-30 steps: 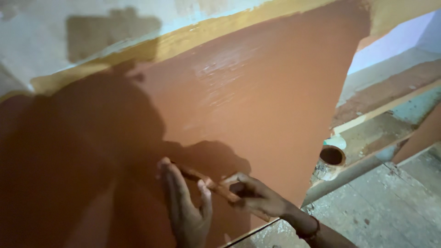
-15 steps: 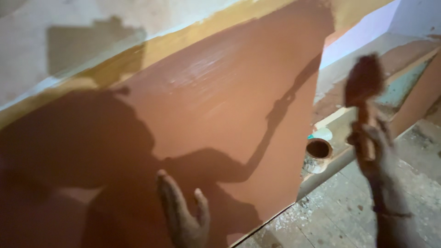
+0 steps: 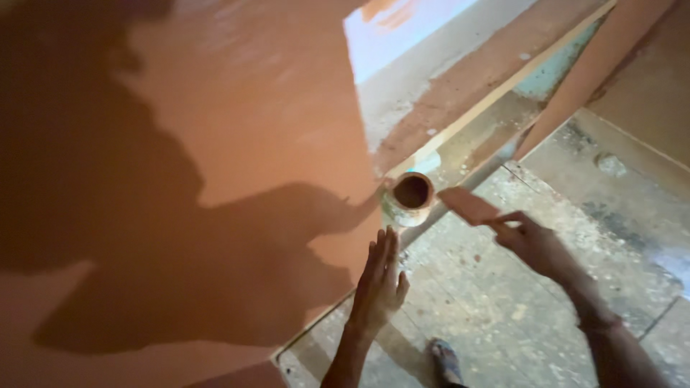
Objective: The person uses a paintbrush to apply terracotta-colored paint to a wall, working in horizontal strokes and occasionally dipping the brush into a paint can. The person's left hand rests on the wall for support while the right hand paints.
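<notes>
Your right hand [image 3: 535, 241] pinches the paintbrush [image 3: 471, 205], its bristles just beside the open paint can [image 3: 410, 197] on the floor. Your left hand [image 3: 379, 284], fingers together, rests flat on the board [image 3: 237, 144]. The board's visible face looks coated terracotta already.

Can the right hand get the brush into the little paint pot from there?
Probably yes. The right hand holds the brush just beside the paint pot, whose open top faces up with nothing over it. The left hand rests flat on the painted wall, below the pot, out of the way.
</notes>
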